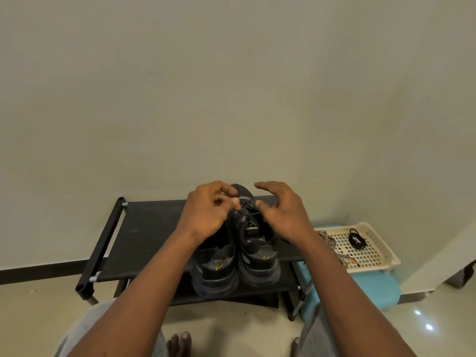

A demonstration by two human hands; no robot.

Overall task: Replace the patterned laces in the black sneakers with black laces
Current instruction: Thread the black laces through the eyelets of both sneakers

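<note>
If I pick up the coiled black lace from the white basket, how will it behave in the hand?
The coiled black lace is thin cord, so it is probably light and floppy. Its loops look loose, so lifting one point would likely let it uncoil. It lies on the open grid of the white basket, so an end might catch.

Left hand (206, 215) pinches black lace (248, 206); right hand (286, 217) likewise.

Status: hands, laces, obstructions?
Left hand pinches black lace on right sneaker. Right hand beside it, grip unclear. Patterned lace draped over basket, spare black lace inside. Nothing blocking.
</note>
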